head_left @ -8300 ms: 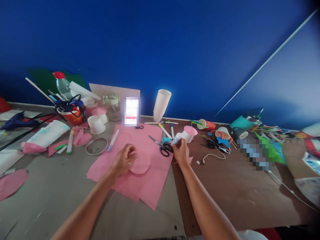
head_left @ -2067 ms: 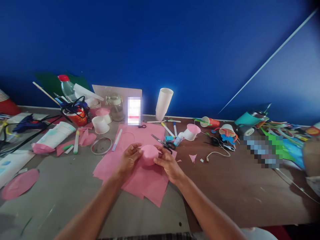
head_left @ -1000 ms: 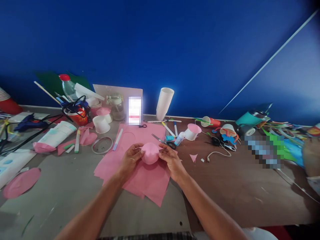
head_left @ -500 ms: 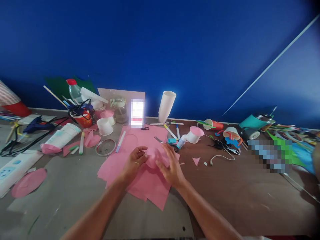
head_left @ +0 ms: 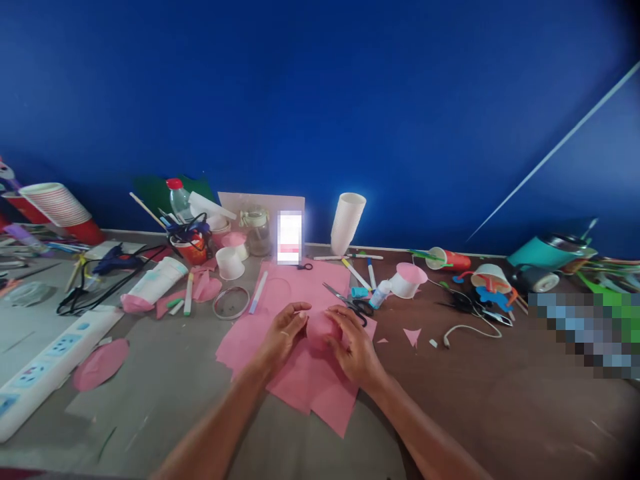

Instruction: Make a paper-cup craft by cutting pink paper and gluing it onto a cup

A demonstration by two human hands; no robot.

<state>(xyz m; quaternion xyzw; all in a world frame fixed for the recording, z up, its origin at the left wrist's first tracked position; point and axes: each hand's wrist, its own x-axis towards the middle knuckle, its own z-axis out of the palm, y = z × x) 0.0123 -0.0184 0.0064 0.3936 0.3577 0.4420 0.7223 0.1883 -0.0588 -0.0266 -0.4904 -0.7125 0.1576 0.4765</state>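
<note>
Between my two hands is a rounded piece of pink paper [head_left: 321,329], bulging and folded toward its edges. My left hand [head_left: 283,339] has its fingers bent together and pinches the paper's left edge. On the other side my right hand [head_left: 356,348] curls round the right edge, thumb in front and fingers behind. Below lies a stack of pink paper sheets [head_left: 327,407]. Scissors [head_left: 350,301] with black handles lie just beyond my right hand, blades partly apart. A small glue bottle [head_left: 381,294] and its blue cap [head_left: 359,292] are close by.
A stack of white paper cups [head_left: 349,223] leans near the blue wall. A pink-topped cup [head_left: 407,283] is to the right. At left are a power strip [head_left: 60,363], a pink paper disc [head_left: 101,365] and a tape roll [head_left: 231,303]. A lit phone [head_left: 289,238] stands behind the sheets.
The view has shifted left, so things appear further right. The paper looks more folded inward, and my right fingers have curled closer around it.
</note>
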